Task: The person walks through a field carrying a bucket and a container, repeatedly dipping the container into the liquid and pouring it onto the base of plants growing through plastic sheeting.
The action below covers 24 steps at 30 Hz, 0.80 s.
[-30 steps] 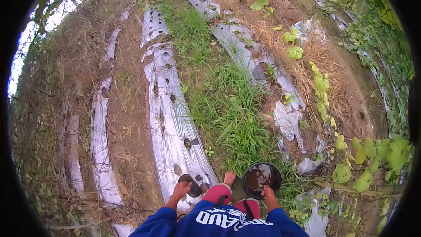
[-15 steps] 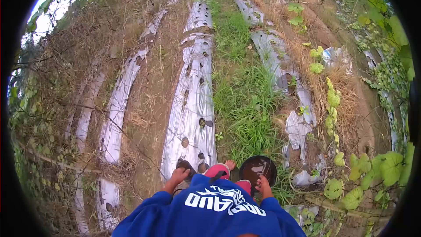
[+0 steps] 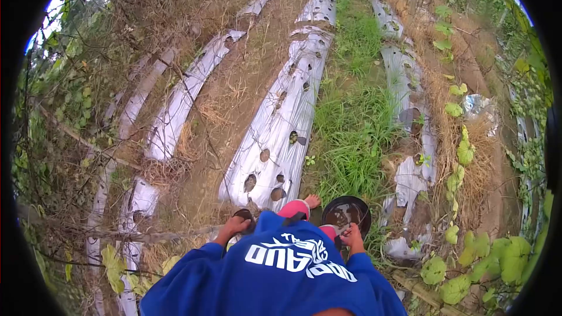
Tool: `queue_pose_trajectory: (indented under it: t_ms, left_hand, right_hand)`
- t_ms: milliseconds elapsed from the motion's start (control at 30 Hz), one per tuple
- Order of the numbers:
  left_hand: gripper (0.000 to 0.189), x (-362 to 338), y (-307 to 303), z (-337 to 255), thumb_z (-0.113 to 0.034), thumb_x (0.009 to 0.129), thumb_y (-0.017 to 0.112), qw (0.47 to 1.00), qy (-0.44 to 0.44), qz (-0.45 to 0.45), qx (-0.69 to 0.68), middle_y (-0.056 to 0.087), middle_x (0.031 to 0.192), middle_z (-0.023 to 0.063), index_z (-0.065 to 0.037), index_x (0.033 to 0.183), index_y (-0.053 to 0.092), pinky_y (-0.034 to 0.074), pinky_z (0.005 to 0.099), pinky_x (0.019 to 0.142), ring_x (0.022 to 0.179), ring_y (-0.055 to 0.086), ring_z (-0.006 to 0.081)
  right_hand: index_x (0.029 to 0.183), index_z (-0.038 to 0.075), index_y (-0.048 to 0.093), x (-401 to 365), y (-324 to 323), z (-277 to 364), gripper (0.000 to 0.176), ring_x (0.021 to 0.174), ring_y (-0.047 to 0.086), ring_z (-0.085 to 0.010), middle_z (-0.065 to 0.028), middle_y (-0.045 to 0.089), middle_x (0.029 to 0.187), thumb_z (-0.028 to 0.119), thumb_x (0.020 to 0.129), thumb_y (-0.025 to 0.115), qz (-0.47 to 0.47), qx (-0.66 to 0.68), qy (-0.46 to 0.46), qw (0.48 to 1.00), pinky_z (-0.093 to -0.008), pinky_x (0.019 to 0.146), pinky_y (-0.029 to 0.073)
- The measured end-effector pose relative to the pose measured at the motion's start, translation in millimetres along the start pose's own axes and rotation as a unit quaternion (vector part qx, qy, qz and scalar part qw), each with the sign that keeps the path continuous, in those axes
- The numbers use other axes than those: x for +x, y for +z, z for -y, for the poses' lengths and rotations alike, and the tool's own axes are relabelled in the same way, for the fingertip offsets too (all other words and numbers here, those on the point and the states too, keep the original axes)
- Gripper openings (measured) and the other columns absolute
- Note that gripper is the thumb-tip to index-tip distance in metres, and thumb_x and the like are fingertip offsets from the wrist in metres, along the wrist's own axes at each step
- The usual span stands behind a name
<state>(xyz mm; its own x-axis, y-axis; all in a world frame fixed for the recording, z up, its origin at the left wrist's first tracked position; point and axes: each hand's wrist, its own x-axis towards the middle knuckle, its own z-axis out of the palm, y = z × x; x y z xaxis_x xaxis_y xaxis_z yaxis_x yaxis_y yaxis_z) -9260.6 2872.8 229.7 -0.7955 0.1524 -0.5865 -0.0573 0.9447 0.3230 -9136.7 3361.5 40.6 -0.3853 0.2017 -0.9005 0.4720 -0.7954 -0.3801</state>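
In my right hand (image 3: pixel 352 237), at lower centre right, the fingers are wrapped on the near rim of a dark round basin (image 3: pixel 366 217). The basin seems to hold brown, shiny liquid. My left hand (image 3: pixel 232 226) is closed on a small dark object with a rounded edge (image 3: pixel 244 215), whose kind I cannot make out. It is beside the near end of a silver plastic mulch sheet (image 3: pixel 269 123) pierced with several holes. Between the hands, my bare foot (image 3: pixel 313 201) shows below a pink trouser leg (image 3: pixel 294 208).
Green grass (image 3: pixel 357 140) grows along the strip right of the sheet. Another torn mulch sheet (image 3: pixel 401 76) runs beyond it. Dry stems and a bare branch (image 3: pixel 175 235) lie on the left. Leafy vines (image 3: pixel 509 257) hang at the lower right.
The view has turned left, so the rows appear shifted right. My left hand and the dark object have moved back from the sheet's near end, uncovering holes. My right hand still holds the basin.
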Motion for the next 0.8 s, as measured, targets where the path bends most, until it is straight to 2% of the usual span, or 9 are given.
queue_pose_trajectory:
  t_ms: [67,167,267,300,333,433,567,633,800]
  left_hand:
    - [0.06,-4.0,10.7,8.4,-0.056,0.088,0.045,1.0,-0.009,-0.008,0.003,0.066,0.098,0.0253,-0.002,0.09,0.07,0.047,0.0468,0.088,0.099,0.062,0.0417]
    - [0.059,-7.1,23.6,19.6,-0.056,0.088,0.046,0.995,0.086,-0.048,0.03,0.066,0.093,0.0237,-0.002,0.085,0.069,0.048,0.049,0.084,0.095,0.062,0.0419]
    - [0.059,-7.1,31.2,21.1,-0.057,0.088,0.047,0.997,0.057,-0.054,0.007,0.066,0.09,0.0235,-0.002,0.083,0.069,0.049,0.0495,0.081,0.092,0.063,0.0423]
    - [0.059,3.3,45.2,37.3,-0.057,0.088,0.047,0.99,0.107,-0.081,0.04,0.066,0.087,0.0234,-0.002,0.079,0.067,0.049,0.05,0.079,0.088,0.063,0.0426]
    - [0.059,0.5,44.8,42.2,-0.057,0.088,0.047,0.991,0.099,-0.082,0.042,0.066,0.087,0.0234,-0.002,0.079,0.067,0.049,0.05,0.079,0.088,0.063,0.0426]
    - [0.056,-0.7,47.7,33.2,-0.053,0.091,0.048,0.982,0.138,-0.114,0.058,0.065,0.083,0.0228,-0.002,0.076,0.065,0.05,0.0501,0.076,0.087,0.063,0.0413]
    - [0.051,-17.7,25.7,-1.4,-0.049,0.092,0.049,0.995,0.076,-0.067,0.005,0.065,0.082,0.0214,-0.002,0.078,0.065,0.049,0.0502,0.074,0.084,0.063,0.041]
    - [0.045,-18.1,25.2,-0.6,-0.043,0.093,0.049,0.975,0.183,-0.096,0.076,0.063,0.079,0.0198,-0.003,0.08,0.064,0.049,0.0504,0.072,0.081,0.062,0.0407]
    - [0.037,-17.2,18.8,-8.6,-0.039,0.094,0.05,0.987,0.136,-0.077,0.028,0.061,0.077,0.0188,-0.006,0.085,0.064,0.048,0.0502,0.069,0.079,0.061,0.0405]
  right_hand:
    - [0.076,0.016,0.051,0.7,-2.2,2.3,0.027,0.069,0.048,-0.0202,0.0005,0.047,0.067,0.04,0.085,0.06,0.013,0.004,0.024,1.0,-0.0497,0.075,0.042]
    - [0.075,0.018,0.051,-3.4,-2.9,3.9,0.027,0.07,0.048,-0.0199,0.0012,0.047,0.066,0.041,0.085,0.059,0.023,-0.011,0.012,1.0,-0.0474,0.073,0.042]
    - [0.076,0.019,0.051,-3.4,-5.7,0.9,0.026,0.07,0.049,-0.0186,0.0028,0.047,0.066,0.042,0.085,0.059,0.007,-0.007,0.01,1.0,-0.0465,0.076,0.042]
    - [0.079,0.02,0.052,1.4,-10.4,0.1,0.024,0.071,0.05,-0.0172,0.0044,0.048,0.068,0.043,0.085,0.059,0.044,-0.025,0.015,0.999,-0.0456,0.077,0.043]
    - [0.079,0.02,0.052,-1.1,-7.0,-2.3,0.024,0.071,0.05,-0.0172,0.0044,0.048,0.068,0.043,0.085,0.059,0.049,-0.028,0.021,0.998,-0.0456,0.077,0.043]
    - [0.081,0.02,0.053,-10.0,-6.3,0.9,0.025,0.07,0.05,-0.017,0.0046,0.049,0.071,0.043,0.085,0.06,0.003,-0.039,0.011,0.999,-0.0443,0.076,0.043]
    - [0.085,0.019,0.052,-12.3,-10.1,1.5,0.025,0.072,0.049,-0.0165,0.0029,0.048,0.073,0.043,0.086,0.059,0.026,-0.021,0.0,0.999,-0.044,0.077,0.042]
    - [0.085,0.019,0.051,-16.0,-11.5,0.5,0.025,0.073,0.049,-0.0164,0.003,0.048,0.074,0.043,0.086,0.059,0.026,-0.025,-0.012,0.999,-0.0443,0.077,0.042]
    - [0.086,0.02,0.05,-0.5,-27.7,-5.3,0.023,0.078,0.049,-0.016,0.0035,0.049,0.078,0.042,0.087,0.057,0.038,-0.032,-0.026,0.998,-0.0456,0.078,0.042]
